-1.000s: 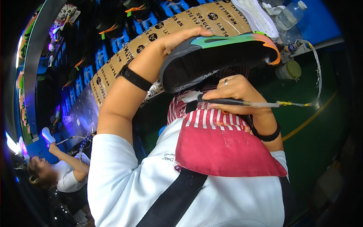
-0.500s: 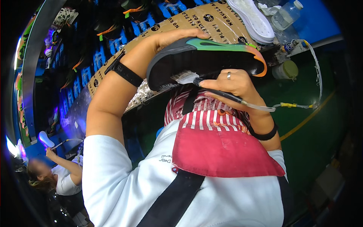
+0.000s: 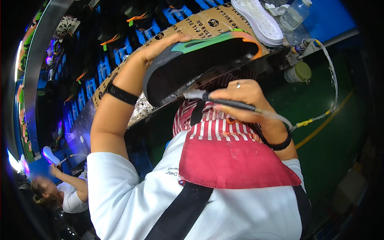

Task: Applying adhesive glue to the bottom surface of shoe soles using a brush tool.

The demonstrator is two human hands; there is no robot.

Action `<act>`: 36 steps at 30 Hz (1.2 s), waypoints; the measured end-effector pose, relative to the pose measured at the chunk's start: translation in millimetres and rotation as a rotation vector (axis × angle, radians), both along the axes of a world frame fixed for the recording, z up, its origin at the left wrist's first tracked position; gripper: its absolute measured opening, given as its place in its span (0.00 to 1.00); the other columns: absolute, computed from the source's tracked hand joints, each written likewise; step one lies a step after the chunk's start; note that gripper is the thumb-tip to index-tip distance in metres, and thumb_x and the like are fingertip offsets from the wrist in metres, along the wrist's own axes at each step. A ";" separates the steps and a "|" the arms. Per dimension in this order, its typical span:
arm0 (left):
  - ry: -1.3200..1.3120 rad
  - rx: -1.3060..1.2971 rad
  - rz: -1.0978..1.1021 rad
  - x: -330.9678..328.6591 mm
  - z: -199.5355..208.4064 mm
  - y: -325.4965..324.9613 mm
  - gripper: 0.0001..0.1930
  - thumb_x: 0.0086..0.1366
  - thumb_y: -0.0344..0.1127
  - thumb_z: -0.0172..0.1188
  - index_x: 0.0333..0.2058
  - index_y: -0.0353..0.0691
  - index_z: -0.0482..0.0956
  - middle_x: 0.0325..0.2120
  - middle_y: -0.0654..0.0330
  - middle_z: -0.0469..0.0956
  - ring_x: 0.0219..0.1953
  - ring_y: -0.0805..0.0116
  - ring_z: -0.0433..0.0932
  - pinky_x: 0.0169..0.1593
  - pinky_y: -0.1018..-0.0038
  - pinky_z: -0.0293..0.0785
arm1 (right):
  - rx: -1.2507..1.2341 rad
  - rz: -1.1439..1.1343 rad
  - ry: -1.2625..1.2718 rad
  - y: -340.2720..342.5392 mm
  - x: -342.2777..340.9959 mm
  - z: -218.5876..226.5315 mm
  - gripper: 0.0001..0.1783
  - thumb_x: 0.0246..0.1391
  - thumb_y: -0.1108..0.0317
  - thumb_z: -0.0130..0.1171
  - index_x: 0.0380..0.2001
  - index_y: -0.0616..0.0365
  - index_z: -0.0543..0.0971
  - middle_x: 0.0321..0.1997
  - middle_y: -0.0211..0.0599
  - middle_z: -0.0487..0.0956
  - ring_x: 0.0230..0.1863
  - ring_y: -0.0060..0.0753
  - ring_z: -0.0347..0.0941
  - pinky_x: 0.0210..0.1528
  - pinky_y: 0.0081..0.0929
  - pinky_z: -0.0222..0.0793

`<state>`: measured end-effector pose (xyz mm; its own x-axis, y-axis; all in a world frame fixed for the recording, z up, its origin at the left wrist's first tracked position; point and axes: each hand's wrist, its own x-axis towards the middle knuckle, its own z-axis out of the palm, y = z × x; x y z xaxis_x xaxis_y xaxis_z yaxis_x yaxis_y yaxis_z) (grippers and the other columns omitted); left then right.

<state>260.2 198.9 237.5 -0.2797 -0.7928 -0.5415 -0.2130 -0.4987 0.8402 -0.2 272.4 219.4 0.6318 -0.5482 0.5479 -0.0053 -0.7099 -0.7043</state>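
Note:
My left hand [image 3: 166, 45] is closed on the far rim of a shoe sole [image 3: 200, 64]. The sole's broad face is black, and its side wall runs from dark grey through green to orange. It is held tilted above the bench edge, with a wet shine along its near border. In my right hand [image 3: 245, 95] is a brush [image 3: 194, 94] with pale bristles and a dark handle, a clear tube running from the handle's end. The bristles are at the sole's near edge; whether they touch it I cannot tell.
Printed cardboard [image 3: 188, 30] covers the bench beyond the sole. A white sole [image 3: 258, 22], a clear bottle [image 3: 295, 17] and a green-lidded jar [image 3: 298, 73] are at the right. The looping tube [image 3: 334, 72] hangs there. Dark shoes [image 3: 138, 16] stand on blue racks; a co-worker [image 3: 70, 188] is at lower left.
My left hand has shifted the sole to the left and tilted it further. The brush has moved off the sole's black face to its near edge.

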 end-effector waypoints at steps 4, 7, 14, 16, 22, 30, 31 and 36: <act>0.284 0.134 0.309 -24.2 -8.2 32.0 0.25 0.57 0.51 0.53 0.46 0.38 0.75 0.40 0.53 0.78 0.36 0.67 0.80 0.40 0.75 0.76 | 0.487 -0.121 -0.110 -5.0 5.5 9.2 0.13 0.40 0.75 0.67 0.34 0.65 0.80 0.25 0.36 0.79 0.22 0.19 0.72 0.25 0.15 0.66; 0.410 0.200 0.371 -35.8 -10.1 49.7 0.27 0.54 0.55 0.53 0.45 0.39 0.76 0.34 0.52 0.79 0.31 0.60 0.79 0.35 0.71 0.77 | 0.686 -0.187 -0.153 -17.3 2.0 0.5 0.12 0.43 0.75 0.65 0.34 0.65 0.81 0.26 0.32 0.80 0.25 0.16 0.72 0.29 0.13 0.67; 0.503 0.214 0.476 -28.9 -36.7 63.1 0.28 0.52 0.55 0.55 0.44 0.39 0.77 0.34 0.52 0.79 0.32 0.60 0.79 0.38 0.69 0.77 | 0.667 -0.374 -0.200 -30.7 -17.1 -1.4 0.08 0.43 0.74 0.64 0.30 0.64 0.82 0.22 0.31 0.79 0.22 0.17 0.72 0.26 0.14 0.66; 0.520 0.208 0.444 -27.3 -39.3 60.2 0.28 0.53 0.55 0.54 0.44 0.38 0.76 0.35 0.52 0.79 0.34 0.59 0.80 0.40 0.69 0.77 | 0.609 -0.411 -0.181 -35.7 -17.6 -3.1 0.08 0.43 0.74 0.64 0.30 0.64 0.82 0.22 0.31 0.79 0.22 0.18 0.72 0.26 0.14 0.66; 0.673 0.132 0.492 -30.0 -39.5 63.3 0.28 0.60 0.55 0.45 0.50 0.40 0.73 0.41 0.54 0.78 0.39 0.60 0.79 0.45 0.67 0.76 | -0.005 -0.506 -0.082 -26.8 -2.7 -4.9 0.12 0.41 0.73 0.65 0.33 0.61 0.80 0.22 0.38 0.78 0.22 0.28 0.74 0.26 0.22 0.66; 0.885 -0.062 0.692 -19.3 -20.5 71.4 0.36 0.66 0.62 0.28 0.59 0.38 0.60 0.52 0.49 0.69 0.53 0.56 0.70 0.57 0.62 0.66 | 0.035 -0.488 -0.185 -22.6 2.4 22.4 0.12 0.41 0.77 0.65 0.33 0.66 0.79 0.26 0.42 0.80 0.24 0.30 0.76 0.28 0.21 0.69; 0.762 -0.141 0.825 -17.7 -17.7 78.8 0.36 0.65 0.62 0.29 0.61 0.39 0.56 0.54 0.49 0.67 0.54 0.55 0.69 0.58 0.62 0.65 | 0.068 -0.500 -0.173 -20.9 0.2 22.7 0.12 0.41 0.77 0.65 0.33 0.66 0.80 0.26 0.42 0.80 0.24 0.30 0.76 0.28 0.21 0.68; 0.643 -0.526 0.930 -7.7 -21.2 111.6 0.39 0.64 0.64 0.33 0.65 0.46 0.37 0.59 0.51 0.60 0.57 0.55 0.66 0.60 0.62 0.62 | 0.220 -0.509 -0.220 -13.5 -6.3 19.6 0.12 0.41 0.76 0.65 0.32 0.67 0.80 0.25 0.42 0.80 0.24 0.26 0.75 0.28 0.20 0.68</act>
<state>252.5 310.5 216.3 0.4067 -0.9107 -0.0717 0.5633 0.1882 0.8046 -6.5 258.9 239.0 0.1444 -0.8678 0.4754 -0.1436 -0.4938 -0.8576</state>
